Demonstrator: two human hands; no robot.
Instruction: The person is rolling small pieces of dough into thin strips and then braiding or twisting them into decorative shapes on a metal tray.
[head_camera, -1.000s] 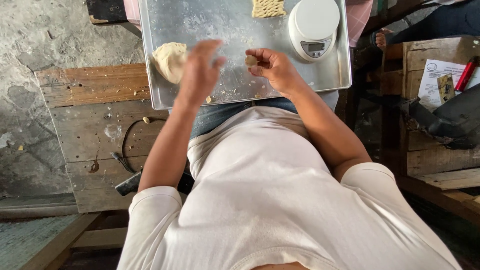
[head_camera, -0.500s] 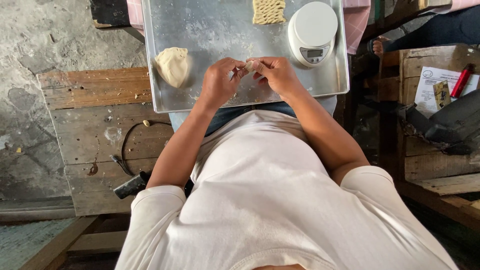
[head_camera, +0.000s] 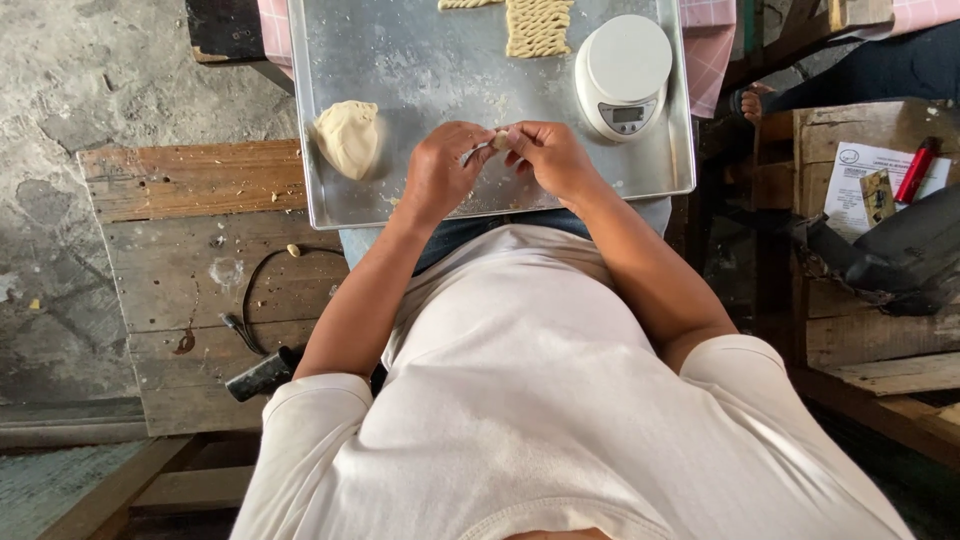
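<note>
Left hand (head_camera: 440, 170) and right hand (head_camera: 548, 155), meeting above the near edge of a metal tray (head_camera: 440, 60); both are closed in a pinch, fingertips together on a small piece of dough (head_camera: 497, 140) held between them just over the tray surface. To the left of the hands, a pale dough lump (head_camera: 348, 138) rests on the tray near its left rim. At the far edge lie twisted dough strips (head_camera: 538, 26), laid side by side. A round white kitchen scale (head_camera: 623, 75) stands on the tray's right part, near the right hand. The tray rests across the person's lap; a wooden table (head_camera: 190, 260) at left carries a dark cable (head_camera: 250, 300).
</note>
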